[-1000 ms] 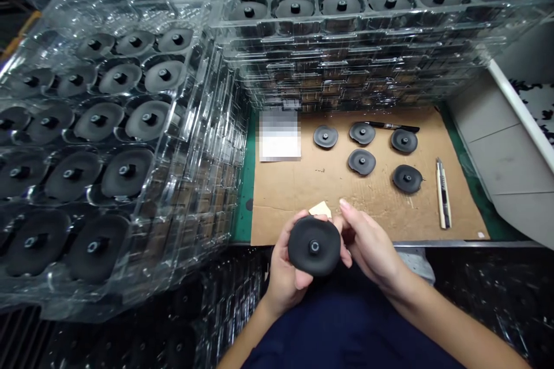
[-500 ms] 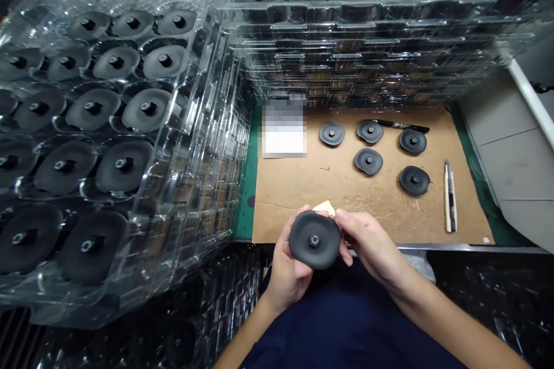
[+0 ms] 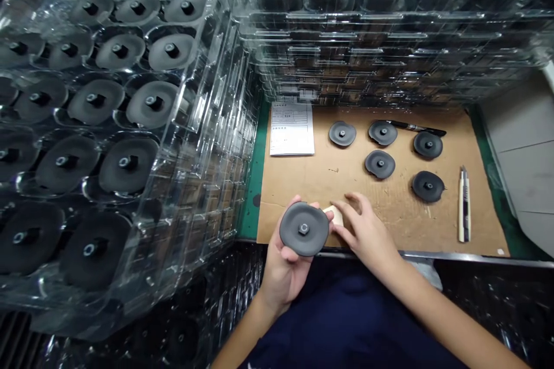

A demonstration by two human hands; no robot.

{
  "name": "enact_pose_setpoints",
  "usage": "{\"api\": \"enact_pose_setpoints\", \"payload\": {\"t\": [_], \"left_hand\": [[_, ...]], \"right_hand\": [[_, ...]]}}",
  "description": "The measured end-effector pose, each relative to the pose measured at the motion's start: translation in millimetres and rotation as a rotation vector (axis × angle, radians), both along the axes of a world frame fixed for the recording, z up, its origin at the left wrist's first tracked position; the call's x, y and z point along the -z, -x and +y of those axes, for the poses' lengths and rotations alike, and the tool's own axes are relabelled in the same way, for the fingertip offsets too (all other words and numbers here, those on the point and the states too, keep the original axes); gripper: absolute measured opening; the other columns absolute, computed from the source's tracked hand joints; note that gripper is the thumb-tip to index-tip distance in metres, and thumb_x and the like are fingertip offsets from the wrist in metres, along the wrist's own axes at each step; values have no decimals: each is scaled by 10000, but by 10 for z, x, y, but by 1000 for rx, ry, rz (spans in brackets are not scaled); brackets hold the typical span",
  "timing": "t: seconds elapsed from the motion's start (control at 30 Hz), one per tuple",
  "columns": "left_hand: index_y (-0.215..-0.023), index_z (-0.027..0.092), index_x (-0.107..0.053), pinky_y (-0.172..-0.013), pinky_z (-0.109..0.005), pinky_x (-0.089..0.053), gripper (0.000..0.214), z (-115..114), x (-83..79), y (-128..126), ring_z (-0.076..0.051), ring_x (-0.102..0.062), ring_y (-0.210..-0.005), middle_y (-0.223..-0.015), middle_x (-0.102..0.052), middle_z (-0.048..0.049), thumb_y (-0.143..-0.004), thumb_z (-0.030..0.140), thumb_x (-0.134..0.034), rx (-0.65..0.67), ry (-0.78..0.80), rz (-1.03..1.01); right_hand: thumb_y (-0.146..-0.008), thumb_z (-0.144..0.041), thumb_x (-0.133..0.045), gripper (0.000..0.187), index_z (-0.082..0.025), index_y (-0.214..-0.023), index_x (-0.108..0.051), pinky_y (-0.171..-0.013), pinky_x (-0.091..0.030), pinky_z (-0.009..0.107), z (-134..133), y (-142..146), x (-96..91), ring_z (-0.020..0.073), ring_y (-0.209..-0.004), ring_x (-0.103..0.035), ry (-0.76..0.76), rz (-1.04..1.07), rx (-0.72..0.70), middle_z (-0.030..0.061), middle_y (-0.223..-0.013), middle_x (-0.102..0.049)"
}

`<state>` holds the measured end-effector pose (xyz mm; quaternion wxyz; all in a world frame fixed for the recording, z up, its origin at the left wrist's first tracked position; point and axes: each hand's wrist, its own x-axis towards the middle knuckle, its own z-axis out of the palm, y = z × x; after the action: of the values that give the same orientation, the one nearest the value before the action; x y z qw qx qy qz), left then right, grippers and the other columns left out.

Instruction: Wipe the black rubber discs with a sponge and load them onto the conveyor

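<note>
A round black rubber-like disc (image 3: 298,236) with a hex-ended stud at its centre rests in my left hand (image 3: 283,277). Its fingers are closed around the edge, with the stud facing up. My right hand (image 3: 367,236) has its fingers apart, thumb and forefinger on either side of a small pale yellow block (image 3: 336,217). Whether they touch it is hard to tell. The block appears to lie on the cardboard (image 3: 298,184) near its front edge. Several similar discs lie beyond, among them one disc (image 3: 380,164) in the middle.
Clear plastic trays (image 3: 173,127) of discs are stacked high at the left. Another tray stack (image 3: 381,40) stands along the back. A printed sheet (image 3: 292,132), a black pen (image 3: 418,127) and a box cutter (image 3: 464,207) lie on the cardboard.
My right hand has come away from the disc and its fingers have spread beside the pale block. The left hand still holds the disc, now slightly left. The view has shifted a little.
</note>
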<state>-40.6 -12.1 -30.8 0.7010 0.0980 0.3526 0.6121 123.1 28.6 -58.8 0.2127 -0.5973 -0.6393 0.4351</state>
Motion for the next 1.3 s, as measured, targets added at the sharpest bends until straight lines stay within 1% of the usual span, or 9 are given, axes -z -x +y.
{"api": "enact_pose_setpoints", "payload": {"t": [0.07, 0.13, 0.23, 0.33, 0.43, 0.57, 0.67, 1.07, 1.3], "left_hand": [[-1216, 316, -541, -984, -422, -442, 652, -3, -19, 21, -292, -594, -1090, -1244, -588, -57, -617, 466, -747, 17, 2, -11], [-1227, 319, -530, -967, -364, -459, 657, -12, -36, 34, -285, -546, -1159, -1293, -556, -55, -621, 452, -749, 20, 7, 5], [-1236, 320, -519, -963, -333, -459, 673, -20, -58, 44, -284, -513, -1199, -1344, -516, -62, -619, 452, -751, 32, -18, 49], [-1232, 310, -525, -973, -362, -451, 665, -18, -87, 32, -282, -578, -1120, -1334, -527, -77, -622, 434, -757, 69, -65, 51], [-1219, 294, -544, -947, -348, -470, 700, -20, -121, -12, -265, -606, -1074, -1268, -580, -73, -575, 411, -790, 67, -38, 48], [-1177, 262, -588, -899, -242, -475, 727, -16, -160, -72, -209, -594, -1077, -1165, -643, -54, -504, 402, -823, 15, 45, 107], [-1139, 274, -616, -901, -230, -464, 709, -11, -182, -92, -203, -579, -1098, -1176, -645, -45, -475, 385, -839, 37, 51, 90], [-1137, 282, -623, -822, -224, -506, 693, -71, -212, -129, -171, -637, -939, -1083, -674, -24, -487, 422, -820, 54, 54, 68], [-1142, 310, -614, -911, -243, -470, 628, -63, -231, -124, -197, -587, -1090, -1189, -646, -23, -549, 397, -803, 70, 10, 99]], "right_hand": [[-829, -326, -550, 303, -231, -1110, -613, -855, -436, 433, -52, 4, 117, 263, -998, -540, -26, -12, -76, 128, -1264, -470], [-846, -273, -522, 247, -228, -1069, -620, -842, -455, 390, -88, 8, 184, 235, -956, -567, -37, 28, -157, 105, -1127, -576], [-862, -255, -512, 201, -226, -1032, -617, -781, -476, 329, -66, -28, 128, 200, -869, -597, -46, 70, -220, 63, -963, -656], [-897, -284, -479, 207, -223, -1050, -604, -687, -470, 295, 36, -82, -177, 179, -806, -594, -71, 66, -142, 64, -986, -657], [-907, -246, -476, 217, -246, -1094, -586, -705, -458, 289, 131, -69, -608, 171, -836, -584, -235, 87, -81, 57, -1034, -645], [-890, -141, -481, 223, -220, -1068, -592, -771, -463, 290, 153, 21, -936, 154, -851, -581, -438, 132, -261, 37, -942, -648], [-878, -108, -493, 208, -171, -1046, -597, -754, -469, 267, 155, 50, -938, 134, -826, -577, -455, 137, -313, 41, -922, -641], [-872, -98, -517, 190, -146, -1031, -609, -774, -460, 260, 96, -67, -878, 119, -830, -564, -498, 196, -236, 36, -907, -641], [-875, -96, -507, 200, -141, -1037, -615, -759, -458, 263, 64, -86, -857, 120, -817, -563, -466, 206, -229, 45, -905, -645]]}}
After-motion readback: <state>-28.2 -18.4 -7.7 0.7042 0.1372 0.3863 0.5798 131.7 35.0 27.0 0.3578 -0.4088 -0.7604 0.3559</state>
